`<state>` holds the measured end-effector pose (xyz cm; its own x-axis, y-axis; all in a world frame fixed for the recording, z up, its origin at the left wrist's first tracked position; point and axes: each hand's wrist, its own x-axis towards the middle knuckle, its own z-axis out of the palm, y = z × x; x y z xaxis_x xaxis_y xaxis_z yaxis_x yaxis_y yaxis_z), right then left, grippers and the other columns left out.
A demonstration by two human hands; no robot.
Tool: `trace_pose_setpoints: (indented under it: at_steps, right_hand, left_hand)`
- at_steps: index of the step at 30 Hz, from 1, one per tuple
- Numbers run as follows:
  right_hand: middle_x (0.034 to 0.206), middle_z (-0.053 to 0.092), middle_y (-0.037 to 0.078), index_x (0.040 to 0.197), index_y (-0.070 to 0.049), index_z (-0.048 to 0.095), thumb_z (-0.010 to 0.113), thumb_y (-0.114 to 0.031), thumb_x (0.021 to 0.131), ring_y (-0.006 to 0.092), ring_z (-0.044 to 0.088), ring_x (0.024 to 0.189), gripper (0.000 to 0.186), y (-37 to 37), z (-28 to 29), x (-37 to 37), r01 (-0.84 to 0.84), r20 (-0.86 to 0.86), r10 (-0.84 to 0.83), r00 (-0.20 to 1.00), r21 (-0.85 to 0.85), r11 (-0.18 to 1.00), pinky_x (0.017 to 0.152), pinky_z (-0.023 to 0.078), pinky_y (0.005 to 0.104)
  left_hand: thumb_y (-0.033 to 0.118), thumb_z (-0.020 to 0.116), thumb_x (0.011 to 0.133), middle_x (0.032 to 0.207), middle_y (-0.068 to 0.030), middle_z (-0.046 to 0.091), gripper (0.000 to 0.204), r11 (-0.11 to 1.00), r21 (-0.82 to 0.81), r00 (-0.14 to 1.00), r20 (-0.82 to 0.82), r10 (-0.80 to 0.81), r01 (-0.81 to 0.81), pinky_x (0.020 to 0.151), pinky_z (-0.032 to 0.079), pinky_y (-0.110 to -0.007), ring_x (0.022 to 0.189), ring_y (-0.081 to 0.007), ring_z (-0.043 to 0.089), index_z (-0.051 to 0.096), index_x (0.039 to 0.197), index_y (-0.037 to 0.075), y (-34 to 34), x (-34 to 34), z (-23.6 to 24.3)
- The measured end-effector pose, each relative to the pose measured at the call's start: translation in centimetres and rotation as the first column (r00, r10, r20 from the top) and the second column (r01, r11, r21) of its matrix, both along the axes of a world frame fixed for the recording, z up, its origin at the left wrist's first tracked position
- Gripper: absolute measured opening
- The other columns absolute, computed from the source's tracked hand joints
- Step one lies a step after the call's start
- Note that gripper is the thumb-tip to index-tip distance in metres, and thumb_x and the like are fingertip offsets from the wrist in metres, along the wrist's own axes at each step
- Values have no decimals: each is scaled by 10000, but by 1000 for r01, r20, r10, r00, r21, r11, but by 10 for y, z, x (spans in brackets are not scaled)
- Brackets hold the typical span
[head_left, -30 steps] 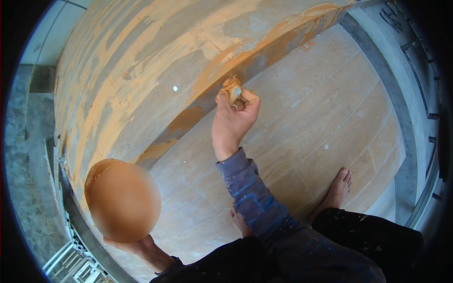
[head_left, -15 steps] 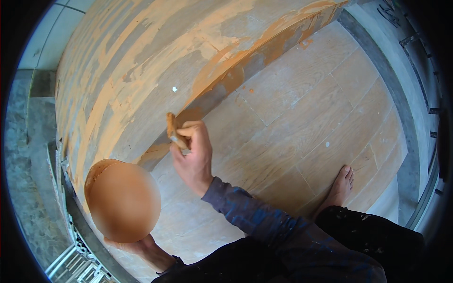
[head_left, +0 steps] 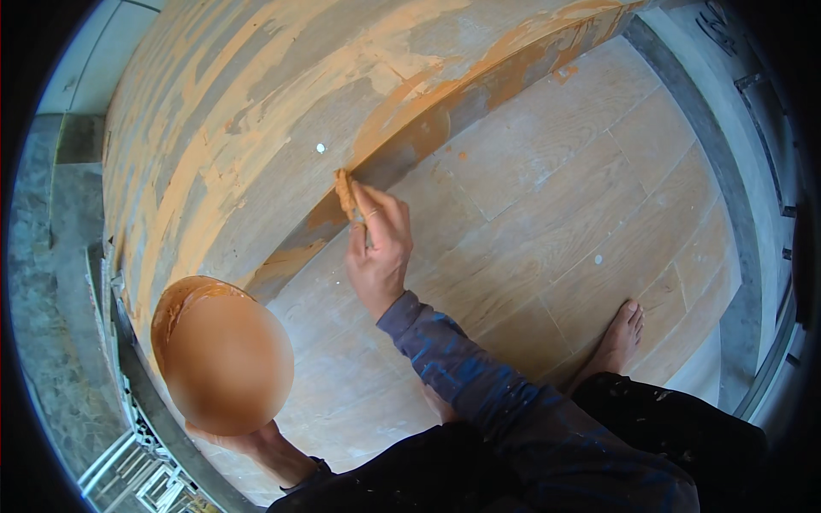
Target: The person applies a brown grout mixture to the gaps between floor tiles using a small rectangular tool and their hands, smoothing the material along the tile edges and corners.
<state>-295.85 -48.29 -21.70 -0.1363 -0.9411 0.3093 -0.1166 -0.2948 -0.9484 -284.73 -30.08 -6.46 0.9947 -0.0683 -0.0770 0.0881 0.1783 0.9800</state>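
My left hand point(head_left: 244, 446) holds a round orange-brown tub point(head_left: 164, 318) from below, at the lower left. Orange paste coats its inner wall, and its middle is blurred. In my right hand point(head_left: 382, 256) is a small flat spreader point(head_left: 345, 197) covered with thick orange paste, pinched between thumb and fingers. Its tip is at the upper edge of a low step face point(head_left: 419, 141); whether it touches cannot be told. Orange paste smears that face in patches. Above it, the wood-look step surface point(head_left: 282, 175) carries broad streaks of the same paste.
Wood-look floor tiles point(head_left: 547, 222) lie below the step, with my bare foot point(head_left: 614, 338) on them. A grey border point(head_left: 731, 184) curves along the right. At the left, beyond the edge, are a grey lower floor point(head_left: 73, 299) and pale metal bars point(head_left: 158, 483).
My right hand has moved up and to the right along the step with the spreader. The tub in my left hand has tilted slightly, showing more of its inner wall.
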Motion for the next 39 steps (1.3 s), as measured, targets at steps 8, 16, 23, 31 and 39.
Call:
trace_pose_setpoints:
  at_steps: [8,16,23,31,39]
  right_hand:
    - [1080,605,104,1167,-13,688,759,100,774,301,586,984,415,-11,12,-5,145,226,-145,963,18,989,830,519,399]
    - [992,574,78,986,-63,722,777,86,722,300,568,898,309,15,3,72,134,-89,-155,984,-209,969,789,492,407]
    - [997,584,98,1019,-43,672,717,83,784,302,592,927,270,81,5,54,-294,31,306,952,-196,935,768,472,396]
    - [1154,575,140,1296,33,611,625,83,919,275,591,1051,381,12,-5,42,282,157,-300,941,123,951,901,497,398]
    - [1093,579,147,1293,6,649,660,129,828,311,586,1011,481,93,1,103,-106,90,110,990,-45,993,853,507,393]
  left_hand:
    - [452,420,1014,1496,-88,512,568,999,11,999,6,33,-33,1158,419,-531,1395,-294,483,489,1457,103,11,7,8]
    - [459,395,1013,1492,-95,515,580,999,-20,999,-3,49,-49,1151,428,-526,1393,-296,489,489,1456,97,35,26,17]
    - [512,396,1003,1485,-70,511,602,999,23,999,4,33,-33,1148,421,-481,1372,-277,497,490,1435,103,53,36,13]
    - [491,415,1016,1500,-100,516,587,999,-37,999,-26,34,-35,1155,418,-512,1383,-299,496,487,1447,99,62,64,9]
    - [477,416,1031,1493,-90,528,547,997,-57,998,-19,55,-56,1151,423,-508,1381,-302,497,501,1442,127,66,66,9]
